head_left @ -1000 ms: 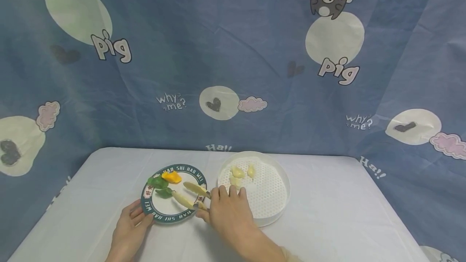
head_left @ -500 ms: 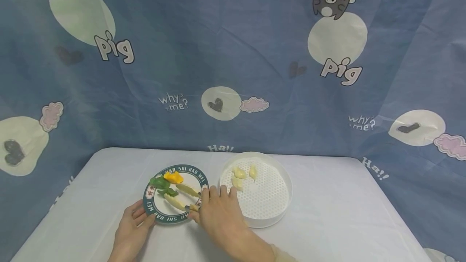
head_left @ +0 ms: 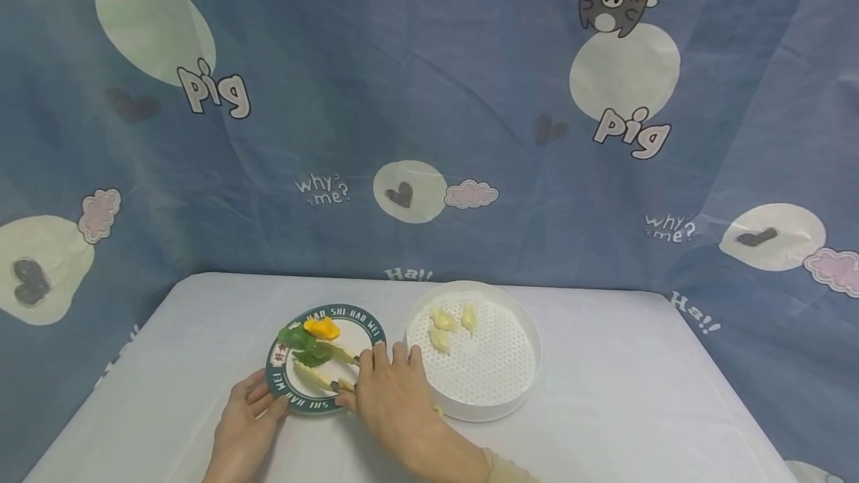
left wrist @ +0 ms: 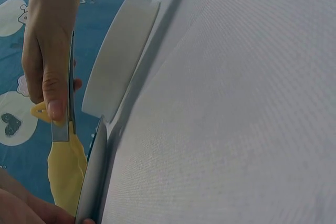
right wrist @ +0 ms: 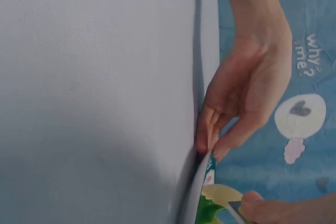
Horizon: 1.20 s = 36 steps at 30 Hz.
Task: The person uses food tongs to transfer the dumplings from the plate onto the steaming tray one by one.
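Observation:
A round plate with a dark green lettered rim [head_left: 371, 333] sits on the white table. It carries an orange piece [head_left: 321, 328] and green pieces [head_left: 305, 345]. My left hand [head_left: 265, 402] pinches the plate's near left rim [right wrist: 203, 182], as the right wrist view also shows with the left hand [right wrist: 215, 148]. My right hand [head_left: 362, 377] grips yellow tongs [head_left: 315, 376], whose two arms reach over the plate on either side of a green piece. In the left wrist view the right hand [left wrist: 50, 51] holds the tongs [left wrist: 65, 166] beside the plate's edge [left wrist: 94, 177].
A round white perforated tray [head_left: 496, 364] stands right of the plate, touching or nearly touching it, with three pale dumplings [head_left: 440, 319] at its far left. A blue printed curtain [head_left: 429, 110] hangs behind the table. White table surface [head_left: 637, 408] extends to the right.
My right hand has moved left with the tongs, from the plate's right rim further over the plate toward the green pieces. The left hand has kept its hold on the rim.

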### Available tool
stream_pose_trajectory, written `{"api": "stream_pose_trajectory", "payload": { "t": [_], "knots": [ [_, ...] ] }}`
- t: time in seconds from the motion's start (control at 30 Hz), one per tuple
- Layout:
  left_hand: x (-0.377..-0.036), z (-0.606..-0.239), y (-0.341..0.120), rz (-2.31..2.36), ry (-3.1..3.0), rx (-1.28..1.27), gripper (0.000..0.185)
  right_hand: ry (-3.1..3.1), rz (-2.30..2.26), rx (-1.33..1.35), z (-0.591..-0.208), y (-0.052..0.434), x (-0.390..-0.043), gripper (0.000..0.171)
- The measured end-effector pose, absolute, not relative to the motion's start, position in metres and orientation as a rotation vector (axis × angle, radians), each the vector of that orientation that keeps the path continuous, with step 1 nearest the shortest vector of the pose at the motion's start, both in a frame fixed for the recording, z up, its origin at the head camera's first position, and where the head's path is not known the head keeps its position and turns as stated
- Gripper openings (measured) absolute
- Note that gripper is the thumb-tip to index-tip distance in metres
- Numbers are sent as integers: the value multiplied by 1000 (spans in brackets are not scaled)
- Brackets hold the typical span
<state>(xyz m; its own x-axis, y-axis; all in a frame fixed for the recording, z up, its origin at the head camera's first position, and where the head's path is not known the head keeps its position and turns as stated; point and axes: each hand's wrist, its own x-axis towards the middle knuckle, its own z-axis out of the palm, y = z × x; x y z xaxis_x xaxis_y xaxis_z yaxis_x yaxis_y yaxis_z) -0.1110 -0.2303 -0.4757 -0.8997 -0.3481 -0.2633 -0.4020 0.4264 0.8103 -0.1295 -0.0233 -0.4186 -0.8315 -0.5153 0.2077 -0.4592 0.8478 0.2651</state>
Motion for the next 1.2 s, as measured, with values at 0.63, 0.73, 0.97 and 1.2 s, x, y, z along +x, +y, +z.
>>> {"api": "stream_pose_trajectory", "payload": {
  "t": [0.63,0.73,0.97,1.2],
  "knots": [
    [-110,-476,-230,1516,2593,-692,79,-2651,-306,765,-434,-22,-131,56],
    [-110,-475,-230,1530,2575,-693,80,-2633,-307,763,-435,-21,-131,55],
    [-110,-475,-230,1549,2553,-711,81,-2604,-314,754,-435,-21,-130,53],
    [-111,-476,-230,1552,2544,-719,82,-2622,-293,756,-435,-21,-131,54]
  ]
}}
